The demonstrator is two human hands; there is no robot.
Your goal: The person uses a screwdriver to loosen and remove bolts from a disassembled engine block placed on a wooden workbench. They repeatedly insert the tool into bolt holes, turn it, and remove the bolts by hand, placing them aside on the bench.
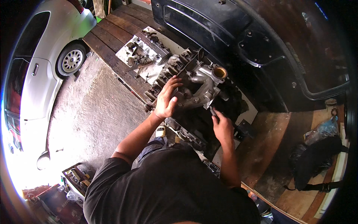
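Observation:
An engine block with a bare metal intake manifold (203,89) on it stands on the bench in front of me. Over the engine's near left side lies my left hand (166,99), fingers stretched out and thumb apart, resting by the manifold with nothing held. My right hand (223,128) is closed round the slim dark handle of a tool (213,111) at the manifold's near right flange. The tool's working end is hidden, so its kind cannot be told. A round opening with a brownish inside (220,72) tops the manifold.
Behind the engine, a metal cylinder-head cover (151,46) and loose parts lie on a white board (121,56). A large black vehicle panel (238,44) leans at the back. On the right are a black bag (317,164) and plastic bag (324,128). A silver car (37,86) stands left.

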